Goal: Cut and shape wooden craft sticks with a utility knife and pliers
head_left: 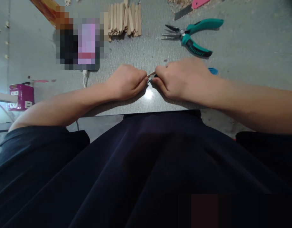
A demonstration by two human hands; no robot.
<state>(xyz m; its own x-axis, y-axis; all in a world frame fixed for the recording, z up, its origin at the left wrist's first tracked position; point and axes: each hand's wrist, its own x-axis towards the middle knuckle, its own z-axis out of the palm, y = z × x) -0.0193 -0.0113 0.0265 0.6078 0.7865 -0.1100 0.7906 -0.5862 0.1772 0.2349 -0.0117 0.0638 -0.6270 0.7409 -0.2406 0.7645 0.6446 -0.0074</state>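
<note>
Close to the table's front edge, a thin wooden craft stick (151, 74) spans the small gap between my hands. My left hand (128, 81) is closed, pinching the stick at its fingertips. My right hand (182, 78) is closed around what looks like a utility knife, its thin metal tip just below the stick. A blue end (212, 71) shows behind my right wrist, and the palm hides the rest. Whether the right fingers also touch the stick, I cannot tell.
Green-handled needle-nose pliers (187, 36) lie beyond my right hand. A row of craft sticks (124, 19) and a blurred phone (87, 44) with a white cable are further back. A pink-handled blade (192, 8) lies among wood shavings. A purple box (21, 97) stands at left.
</note>
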